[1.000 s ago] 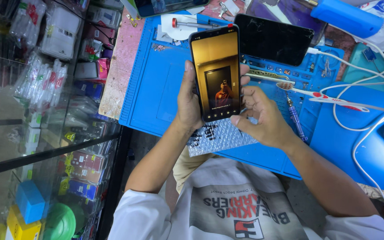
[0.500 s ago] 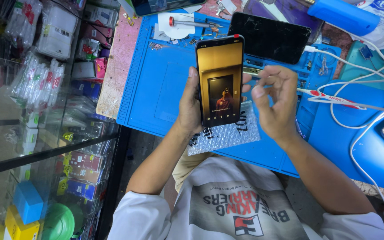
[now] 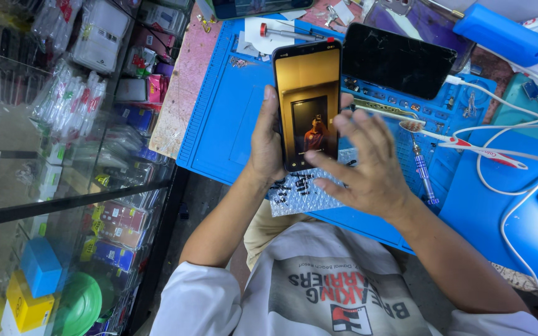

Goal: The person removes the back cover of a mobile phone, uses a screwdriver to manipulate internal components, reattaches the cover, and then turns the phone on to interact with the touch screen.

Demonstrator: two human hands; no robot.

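While your left hand (image 3: 268, 146) grips the slim black smartphone with its lit amber screen (image 3: 308, 102) by its left edge, fingers wrapped behind and thumb pressed along the side, you hold it upright above the blue silicone repair mat (image 3: 231, 112) on the tabletop. Your right hand (image 3: 365, 165) hovers just beside the phone's lower right, fingers spread loose, holding nothing; whether a fingertip touches the glass, you cannot tell. A sheet of clear bubble wrap (image 3: 297, 196) lies under both hands. Beyond the phone rests a dark, unlit second handset (image 3: 398, 60), and a white cable (image 3: 499, 134) trails across the mat to your right
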